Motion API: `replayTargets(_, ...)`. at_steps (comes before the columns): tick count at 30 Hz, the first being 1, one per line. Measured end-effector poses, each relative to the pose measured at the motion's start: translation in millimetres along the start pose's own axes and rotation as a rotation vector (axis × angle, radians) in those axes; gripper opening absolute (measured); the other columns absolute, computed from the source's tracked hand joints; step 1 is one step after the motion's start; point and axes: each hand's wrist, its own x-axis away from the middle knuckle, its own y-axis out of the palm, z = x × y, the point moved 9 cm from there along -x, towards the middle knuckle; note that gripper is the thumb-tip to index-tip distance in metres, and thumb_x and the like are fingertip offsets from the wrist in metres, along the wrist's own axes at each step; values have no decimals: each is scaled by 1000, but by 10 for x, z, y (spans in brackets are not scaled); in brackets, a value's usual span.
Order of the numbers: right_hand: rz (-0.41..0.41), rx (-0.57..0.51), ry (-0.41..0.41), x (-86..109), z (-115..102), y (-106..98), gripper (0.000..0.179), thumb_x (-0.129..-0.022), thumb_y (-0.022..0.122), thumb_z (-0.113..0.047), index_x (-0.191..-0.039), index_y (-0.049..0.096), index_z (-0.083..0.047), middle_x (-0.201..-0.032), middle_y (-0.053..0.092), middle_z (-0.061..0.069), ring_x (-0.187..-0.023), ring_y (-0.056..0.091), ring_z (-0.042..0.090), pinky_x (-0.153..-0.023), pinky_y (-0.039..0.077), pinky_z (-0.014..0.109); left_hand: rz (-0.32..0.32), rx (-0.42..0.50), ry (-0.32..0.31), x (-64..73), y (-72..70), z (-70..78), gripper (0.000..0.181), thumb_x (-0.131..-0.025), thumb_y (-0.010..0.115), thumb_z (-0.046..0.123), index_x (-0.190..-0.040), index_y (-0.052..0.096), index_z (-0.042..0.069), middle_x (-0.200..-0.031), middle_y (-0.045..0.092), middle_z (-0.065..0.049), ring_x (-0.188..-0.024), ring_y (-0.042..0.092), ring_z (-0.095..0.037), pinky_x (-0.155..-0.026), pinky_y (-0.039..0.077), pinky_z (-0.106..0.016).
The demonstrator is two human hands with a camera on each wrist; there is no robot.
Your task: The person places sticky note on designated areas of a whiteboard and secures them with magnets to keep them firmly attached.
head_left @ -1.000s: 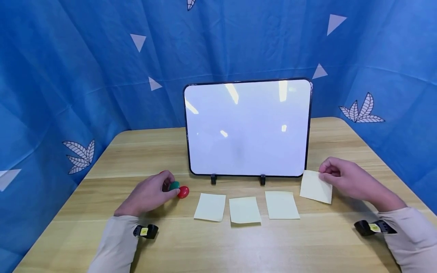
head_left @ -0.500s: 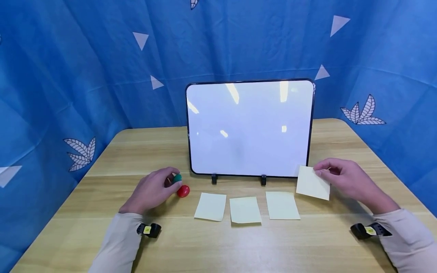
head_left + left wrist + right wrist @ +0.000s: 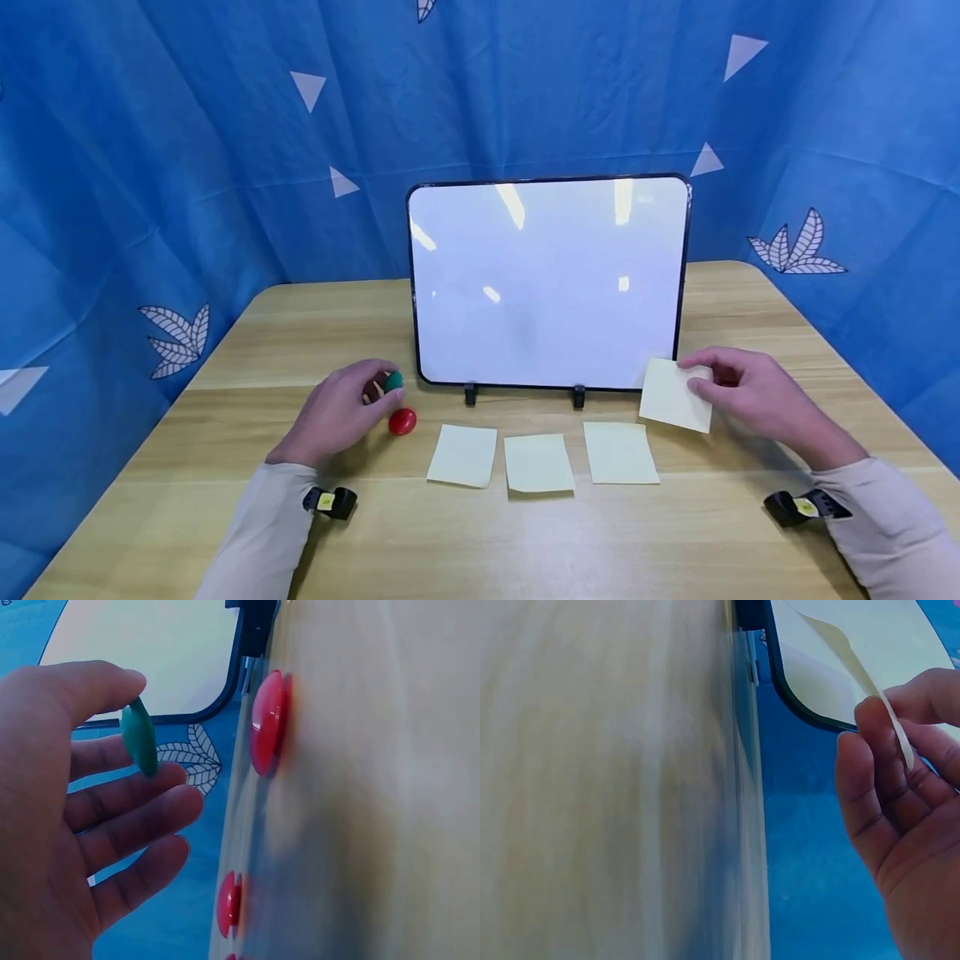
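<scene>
Between thumb and fingers my left hand [image 3: 341, 410] pinches a round green magnet [image 3: 139, 737], lifted over the table at the left. Close under it, a red magnet [image 3: 402, 422] lies on the wood; in the left wrist view another red magnet [image 3: 229, 904] shows further off. My right hand [image 3: 757, 400] pinches a pale yellow sticky note [image 3: 675, 397] by its right edge. The note overlaps the lower right corner of the whiteboard [image 3: 547, 283] in the head view. Seen from the right wrist, the note is nearly edge-on and slightly curved.
Three pale sticky notes lie in a row before the board: a left note [image 3: 462, 456], a middle note [image 3: 538, 463] and a right note [image 3: 620, 452]. Black feet [image 3: 578, 397] prop the board upright on the wooden table [image 3: 525, 550]. A blue curtain [image 3: 225, 125] hangs behind and at both sides.
My left hand has lifted the green magnet away from the red one, up and to the right. My right hand has carried its sticky note leftward and slightly up, toward the board's lower corner.
</scene>
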Motion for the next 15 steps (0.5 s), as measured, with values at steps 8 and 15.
replayTargets(8, 14, 14, -15, -78, -113, -15, 29, -95, 71, -19, -123, 68, -15, -75, 50, 7, -67, 48, 21, -50, 40, 29, 8, -10, 58, -89, -20, 180, 29, -92, 72, 38, -116, 66, 23, -93, 63, 8, -83, 58, -16, -67, 51, -33)
replayTargets(15, 13, 68, -73, -217, -278, -48, 39, -94, 72, -19, -131, 63, -13, -77, 54, 5, -70, 50, 20, -52, 41, 28, 58, -80, 94, -140, 7, 300, 30, -90, 75, 37, -115, 67, 21, -90, 64, 8, -77, 58, -13, -63, 49, -30)
